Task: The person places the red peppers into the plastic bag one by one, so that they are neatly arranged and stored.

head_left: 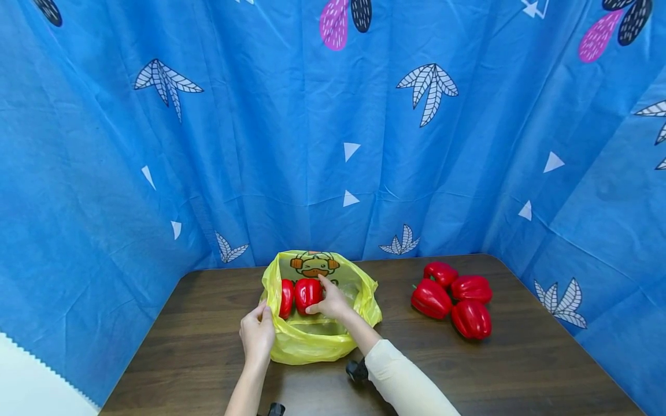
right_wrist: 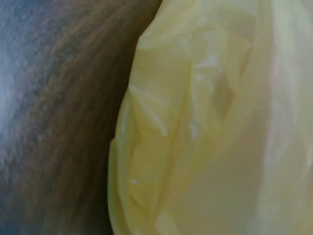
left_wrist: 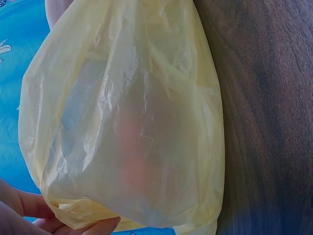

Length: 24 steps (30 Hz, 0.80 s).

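Pepper (head_left: 286, 299) (partly hidden) inside yellow bag (head_left: 312, 350)

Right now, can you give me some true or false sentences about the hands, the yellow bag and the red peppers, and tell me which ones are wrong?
1. The left hand holds the edge of the yellow bag. True.
2. The yellow bag is tied shut. False: its top is wide open.
3. Two red peppers show inside the yellow bag. True.
4. Four loose peppers lie on the table, outside the yellow bag. True.
5. The right hand is touching the loose peppers. False: it is in the yellow bag, at one of the two red peppers.
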Motion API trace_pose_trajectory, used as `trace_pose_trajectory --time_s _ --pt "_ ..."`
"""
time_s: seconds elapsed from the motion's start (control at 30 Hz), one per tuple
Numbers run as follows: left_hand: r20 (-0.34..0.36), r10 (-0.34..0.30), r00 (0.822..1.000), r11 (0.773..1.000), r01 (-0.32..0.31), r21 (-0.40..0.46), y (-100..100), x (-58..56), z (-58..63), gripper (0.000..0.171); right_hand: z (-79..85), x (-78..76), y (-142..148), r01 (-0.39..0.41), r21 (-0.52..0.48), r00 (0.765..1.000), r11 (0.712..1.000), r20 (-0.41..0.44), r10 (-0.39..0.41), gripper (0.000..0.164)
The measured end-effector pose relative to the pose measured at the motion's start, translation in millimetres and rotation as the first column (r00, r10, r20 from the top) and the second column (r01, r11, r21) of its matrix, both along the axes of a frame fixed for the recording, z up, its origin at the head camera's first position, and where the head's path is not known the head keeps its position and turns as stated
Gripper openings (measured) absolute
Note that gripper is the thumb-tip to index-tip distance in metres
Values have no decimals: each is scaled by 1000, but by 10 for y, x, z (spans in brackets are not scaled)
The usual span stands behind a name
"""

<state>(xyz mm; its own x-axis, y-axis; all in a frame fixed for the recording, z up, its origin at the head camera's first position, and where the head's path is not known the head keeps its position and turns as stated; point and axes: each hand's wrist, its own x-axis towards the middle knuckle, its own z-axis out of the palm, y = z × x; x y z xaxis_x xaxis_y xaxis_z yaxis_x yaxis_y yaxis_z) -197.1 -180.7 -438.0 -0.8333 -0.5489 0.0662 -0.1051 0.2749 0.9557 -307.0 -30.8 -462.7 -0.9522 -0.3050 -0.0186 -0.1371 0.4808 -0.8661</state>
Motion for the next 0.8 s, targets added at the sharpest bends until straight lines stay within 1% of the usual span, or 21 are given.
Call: trace_pose_trajectory --time_s 0.1,0.17,0.27,0.37,0.5,0.57,0.67,0.8 --pt "-3 0 1000 1000 0 -2 -1 3 -2 36 48 26 36 8 -1 1000 1000 7 -8 94" --pt "-5 -3 1000 1000 3 -1 -1 5 -2 36 93 47 76 -1 -8 1000 1000 5 1 93" --pt "-5 -8 1000 1000 8 3 0 3 -3 36 205 108 176 -17 -34 1000 999 -13 16 89" --pt "-3 -13 1000 1000 13 9 -1 2 -1 36 351 196 325 -59 -88 996 994 -68 53 86" --pt "-5 -16 1000 1000 16 19 -12 5 10 36 530 319 582 -106 -175 986 979 -149 80 83" --pt "-6 -19 1000 1000 19 21 -14 8 19 36 594 358 736 -105 -205 981 973 -182 67 80" --pt "-6 -20 1000 1000 20 19 -12 9 25 36 655 381 997 -77 -227 975 971 -222 26 77" --pt "0 -23 1000 1000 23 18 -10 8 22 36 713 394 1391 -10 -230 962 973 -266 -53 75"
